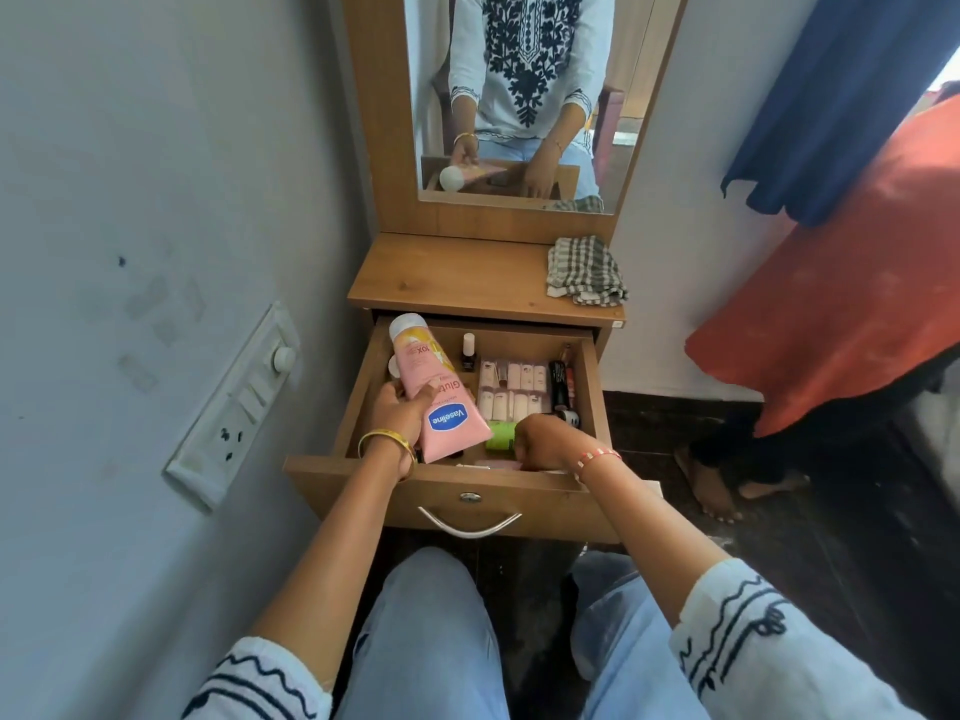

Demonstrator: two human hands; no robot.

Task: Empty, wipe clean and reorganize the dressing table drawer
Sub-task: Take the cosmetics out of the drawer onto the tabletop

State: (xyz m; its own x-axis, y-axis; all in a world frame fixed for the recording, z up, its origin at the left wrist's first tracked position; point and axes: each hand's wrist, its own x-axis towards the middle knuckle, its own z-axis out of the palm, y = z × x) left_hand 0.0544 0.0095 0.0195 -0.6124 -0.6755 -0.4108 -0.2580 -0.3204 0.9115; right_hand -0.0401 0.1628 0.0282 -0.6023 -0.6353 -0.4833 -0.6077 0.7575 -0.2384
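Head view shows the left hand (402, 415) gripping a pink Vaseline tube (434, 389) above the open drawer (447, 488), white cap pointing to 11 o'clock. At 3 o'clock from it, the right hand (540, 441) reaches into the drawer beside a green bottle (500, 435); its fingers are hidden, so its grip cannot be told. A checked cloth (584, 272) lies on the tabletop (457, 278) at 1 o'clock.

Both arms stretched forward, forearms bare. Left hand (402, 415) raised, fingers and thumb curled in a grip, bangle at wrist. Right hand (540, 441) lower, knuckles up, fingers curled downward, fingertips hidden.

daylight from right | soft shadows | sharp | wide-angle edge distortion
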